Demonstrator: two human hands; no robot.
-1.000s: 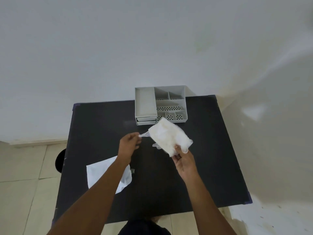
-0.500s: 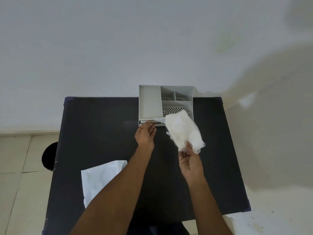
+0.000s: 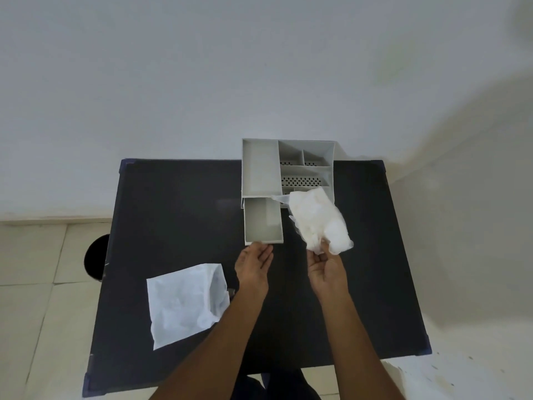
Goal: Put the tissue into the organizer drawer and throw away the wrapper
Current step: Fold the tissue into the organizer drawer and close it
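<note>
A grey organizer [image 3: 261, 168] with several compartments stands at the far edge of the black table [image 3: 178, 212]. Its drawer [image 3: 263, 222] is pulled out toward me and holds nothing. My left hand [image 3: 253, 264] is palm up at the drawer's front edge, with its fingertips hooked on the lip. My right hand [image 3: 326, 267] pinches the lower end of a crumpled white tissue [image 3: 315, 217] in thin clear wrapper. It holds the tissue above the table just right of the drawer, where it hides the organizer's front right corner.
A flat white paper bag or sheet [image 3: 184, 301] lies on the table's near left part, beside my left forearm. On the tiled floor left of the table a round black bin [image 3: 96, 258] shows partly. A white wall rises right behind the organizer.
My left hand let go of the wrapper's tip, reached the organizer's front and drew the drawer out toward me. My right hand kept the tissue raised beside it.
</note>
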